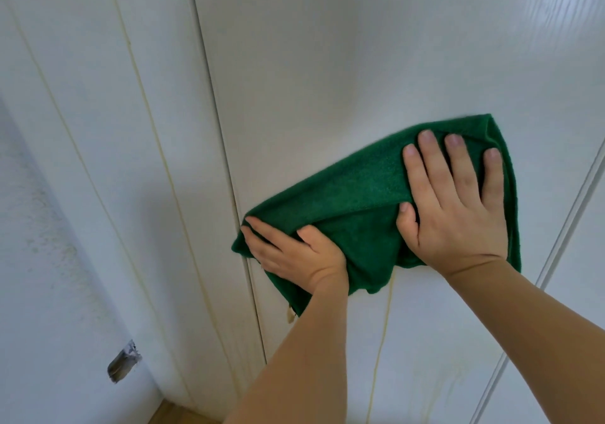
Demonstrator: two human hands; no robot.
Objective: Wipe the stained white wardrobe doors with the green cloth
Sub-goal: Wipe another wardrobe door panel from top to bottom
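Observation:
A green cloth (357, 191) is spread flat against a white wardrobe door (327, 63), near the door's left edge. My left hand (294, 253) presses the cloth's lower left corner, fingers apart and pointing left. My right hand (458, 204) lies flat on the cloth's right part with the thumb tucked under a fold. Thin yellowish drip stains (383, 335) run down the door below the cloth. A small tag (290, 316) hangs under the cloth's lower edge.
Left of the door stands a white side panel (108, 129) with long yellowish streaks. Further left is a rough white wall (42, 292) with a chipped grey patch (122, 363). A second door (576, 292) begins at the right. Wooden floor (173, 415) shows at the bottom.

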